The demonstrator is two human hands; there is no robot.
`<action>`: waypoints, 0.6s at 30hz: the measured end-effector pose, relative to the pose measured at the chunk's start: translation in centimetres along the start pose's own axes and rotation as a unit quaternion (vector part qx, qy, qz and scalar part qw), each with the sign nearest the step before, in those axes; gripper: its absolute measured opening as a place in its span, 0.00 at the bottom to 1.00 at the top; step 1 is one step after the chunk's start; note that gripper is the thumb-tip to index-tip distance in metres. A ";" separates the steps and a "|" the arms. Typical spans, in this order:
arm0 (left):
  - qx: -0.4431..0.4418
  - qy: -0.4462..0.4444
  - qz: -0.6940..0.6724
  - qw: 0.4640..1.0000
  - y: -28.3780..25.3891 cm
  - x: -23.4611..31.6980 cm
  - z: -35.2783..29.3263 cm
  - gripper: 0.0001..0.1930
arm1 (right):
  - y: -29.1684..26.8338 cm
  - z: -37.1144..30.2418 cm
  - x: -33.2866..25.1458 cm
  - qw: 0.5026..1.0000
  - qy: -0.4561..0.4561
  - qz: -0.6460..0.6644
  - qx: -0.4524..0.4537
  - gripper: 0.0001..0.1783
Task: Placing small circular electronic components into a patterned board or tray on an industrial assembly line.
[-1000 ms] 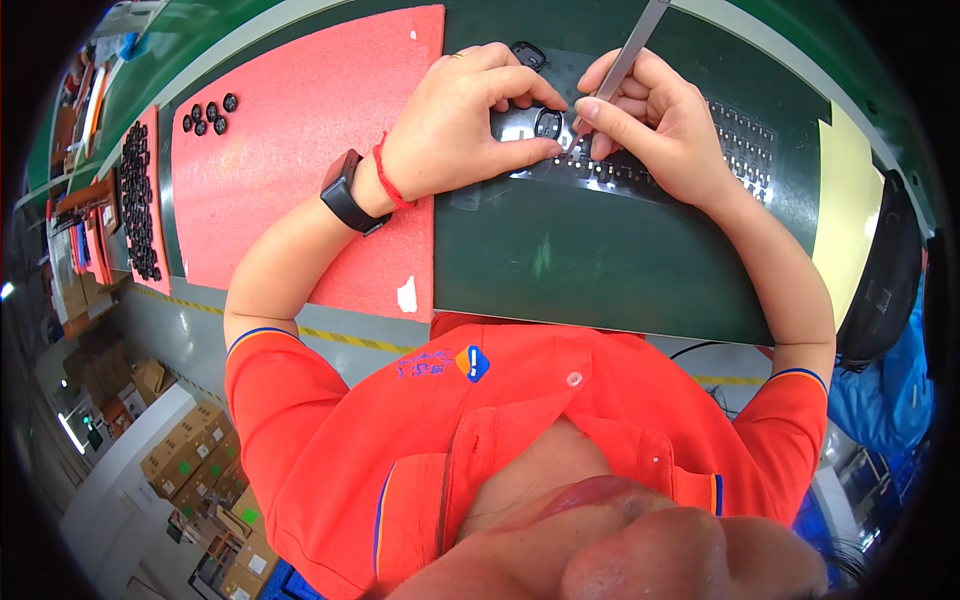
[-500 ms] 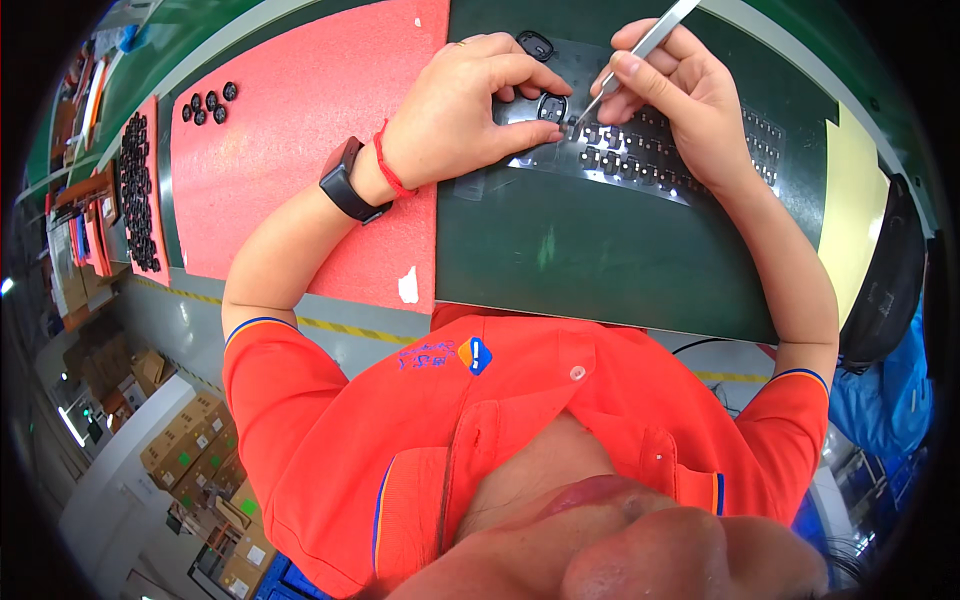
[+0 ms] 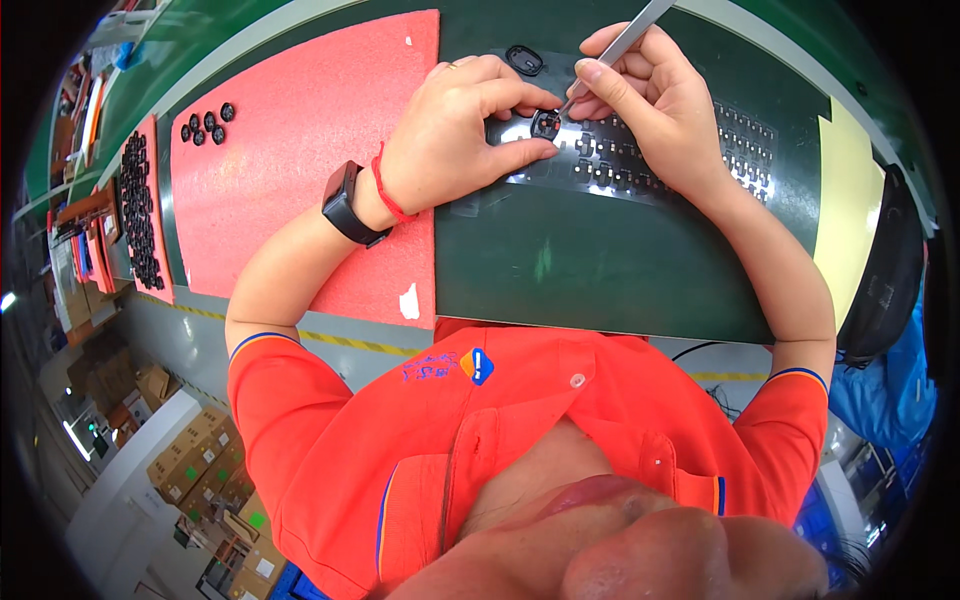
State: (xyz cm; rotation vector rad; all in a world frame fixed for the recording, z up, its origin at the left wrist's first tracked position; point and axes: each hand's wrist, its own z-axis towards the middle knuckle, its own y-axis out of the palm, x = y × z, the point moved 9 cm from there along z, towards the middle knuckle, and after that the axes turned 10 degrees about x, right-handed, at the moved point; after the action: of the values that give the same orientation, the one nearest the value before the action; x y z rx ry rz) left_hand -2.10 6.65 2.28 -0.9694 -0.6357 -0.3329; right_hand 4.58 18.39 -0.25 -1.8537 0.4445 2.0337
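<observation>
A small round black part sits between the thumb and fingers of my left hand, which steadies it over a clear plastic sheet. Held like a pen in my right hand is a pair of metal tweezers; the tips meet the edge of the black part. Rows of small black pieces stick to the clear sheet, partly covered by my right hand. Just beyond my left fingertips lies another black oval part. Whether the tweezers grip a piece is too small to tell.
A pink foam mat covers the left of the green table, with several small black round parts on it. Farther left, many black parts line a pink strip. At right are a yellow sheet and a black case.
The tweezers have moved left from the sheet's rows of small pieces to the black part in my left hand. My left hand keeps its hold.
</observation>
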 end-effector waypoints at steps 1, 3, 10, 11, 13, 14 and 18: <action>-0.001 0.004 0.002 1.000 0.0 0.0 0.0 0.17 | -0.1 0.1 0.1 1.000 0.001 0.000 0.001 0.13; -0.004 0.007 0.007 1.000 0.0 0.3 0.0 0.17 | -0.1 0.0 0.3 1.000 0.019 0.012 -0.003 0.13; -0.021 -0.009 -0.038 0.999 -0.3 0.2 0.0 0.17 | -0.6 0.3 0.6 0.998 0.060 0.034 0.011 0.12; -0.023 -0.009 -0.039 0.999 -0.2 0.2 0.0 0.17 | -0.2 0.2 0.7 0.993 0.083 0.077 0.018 0.10; -0.029 -0.012 -0.032 0.999 -0.1 0.1 0.0 0.17 | 0.1 0.2 0.9 0.987 0.107 0.120 0.028 0.09; -0.030 -0.012 -0.032 0.999 0.0 0.1 0.0 0.17 | 0.1 0.2 0.8 0.988 0.100 0.113 0.024 0.09; -0.024 0.007 0.010 1.000 0.0 0.5 -0.1 0.16 | 0.6 0.1 -0.2 0.995 0.080 0.066 0.008 0.09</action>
State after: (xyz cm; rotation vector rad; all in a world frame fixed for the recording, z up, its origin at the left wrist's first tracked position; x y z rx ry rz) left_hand -1.71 6.56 2.53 -1.0171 -0.6082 -0.3382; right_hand 4.20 17.89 -0.02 -2.0356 0.6404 1.9624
